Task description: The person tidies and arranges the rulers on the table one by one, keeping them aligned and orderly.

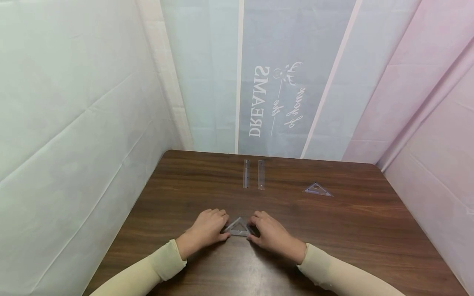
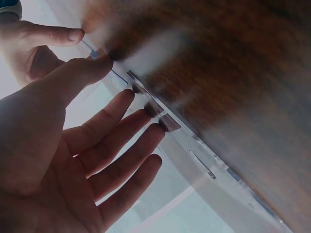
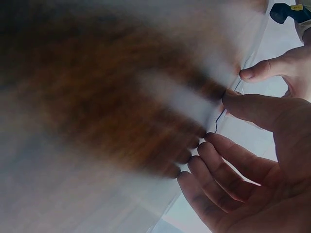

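Observation:
A clear plastic set square (image 1: 240,234) lies on the brown table, its peak pointing toward the far edge. My left hand (image 1: 208,228) holds its left corner, thumb at the near side and fingertips at the slanted side. At the right corner, my right hand (image 1: 272,233) grips the set square the same way. The left wrist view shows the left thumb (image 2: 99,68) at the thin edge and the other fingertips touching down on the tabletop. Seen from the right wrist, the right thumb (image 3: 238,101) meets the edge, with the fingers spread along the table surface.
Two clear rulers (image 1: 246,174) (image 1: 261,175) lie side by side toward the table's far edge. A second set square (image 1: 317,190) with a blue tint rests to their right. Pale cloth walls (image 1: 85,123) stand around the wooden table (image 1: 185,181).

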Action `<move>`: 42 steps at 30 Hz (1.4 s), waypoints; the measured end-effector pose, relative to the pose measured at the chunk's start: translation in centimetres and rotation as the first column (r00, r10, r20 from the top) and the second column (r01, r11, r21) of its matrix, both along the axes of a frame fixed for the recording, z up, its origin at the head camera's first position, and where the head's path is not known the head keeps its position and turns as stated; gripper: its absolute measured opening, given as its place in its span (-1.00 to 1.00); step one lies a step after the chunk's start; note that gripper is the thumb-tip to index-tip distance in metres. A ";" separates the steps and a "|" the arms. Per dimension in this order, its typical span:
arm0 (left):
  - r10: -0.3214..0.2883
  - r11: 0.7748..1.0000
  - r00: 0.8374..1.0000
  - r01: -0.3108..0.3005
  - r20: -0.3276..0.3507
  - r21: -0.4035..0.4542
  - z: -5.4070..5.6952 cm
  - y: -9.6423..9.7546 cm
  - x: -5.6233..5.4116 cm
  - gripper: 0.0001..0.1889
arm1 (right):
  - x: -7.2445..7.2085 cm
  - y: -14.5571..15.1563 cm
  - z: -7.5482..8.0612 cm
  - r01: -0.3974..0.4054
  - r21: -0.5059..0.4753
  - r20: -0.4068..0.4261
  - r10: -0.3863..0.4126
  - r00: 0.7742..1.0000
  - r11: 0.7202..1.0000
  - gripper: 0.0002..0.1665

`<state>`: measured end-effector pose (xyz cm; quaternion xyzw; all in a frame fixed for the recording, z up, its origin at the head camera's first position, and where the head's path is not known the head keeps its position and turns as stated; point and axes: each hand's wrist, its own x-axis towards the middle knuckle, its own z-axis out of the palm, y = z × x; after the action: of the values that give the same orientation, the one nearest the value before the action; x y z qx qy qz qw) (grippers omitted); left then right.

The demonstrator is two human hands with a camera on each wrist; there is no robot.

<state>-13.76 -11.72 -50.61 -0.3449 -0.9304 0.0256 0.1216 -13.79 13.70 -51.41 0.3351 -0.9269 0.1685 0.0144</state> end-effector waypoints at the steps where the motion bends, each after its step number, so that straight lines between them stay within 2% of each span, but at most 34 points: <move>1: -0.001 1.000 1.000 0.001 0.000 0.000 0.1 0.0 0.0 -0.60 | 0.0 0.0 0.0 -0.001 0.000 0.001 0.001 1.000 1.000 -0.62; 13: -0.005 1.000 1.000 0.005 -0.002 -0.009 0.4 0.2 0.0 -0.59 | 0.1 0.2 0.4 -0.004 -0.008 0.027 0.004 1.000 1.000 -0.62; 24: 0.000 1.000 0.999 -0.001 0.052 0.022 0.6 0.2 -0.1 -0.58 | 0.1 0.1 0.7 -0.003 -0.006 0.021 0.003 1.000 1.000 -0.61; 31: -0.005 0.999 0.997 0.001 0.074 0.049 1.2 0.1 -0.4 -0.59 | 0.0 0.2 1.0 -0.008 -0.008 0.033 0.009 0.999 1.000 -0.59; 34: -0.009 0.997 0.994 0.001 0.105 0.078 1.5 0.0 -0.9 -0.64 | 0.0 0.2 1.3 -0.014 -0.016 0.041 0.015 0.999 1.000 -0.58; 38: -0.006 0.993 0.984 -0.016 0.180 0.120 1.8 -0.1 -1.6 -0.73 | -0.1 0.4 1.6 -0.023 -0.033 0.058 0.025 0.998 0.999 -0.55; 42: -0.009 0.993 0.972 -0.020 0.236 0.118 2.2 -0.2 -2.2 -0.77 | -0.2 0.6 1.7 -0.024 -0.045 0.076 0.028 0.997 0.999 -0.51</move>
<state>-15.99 -11.96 -48.42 -0.3349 -0.9391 -0.0712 0.0304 -13.99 14.33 -49.70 0.3401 -0.9184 0.2017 -0.0159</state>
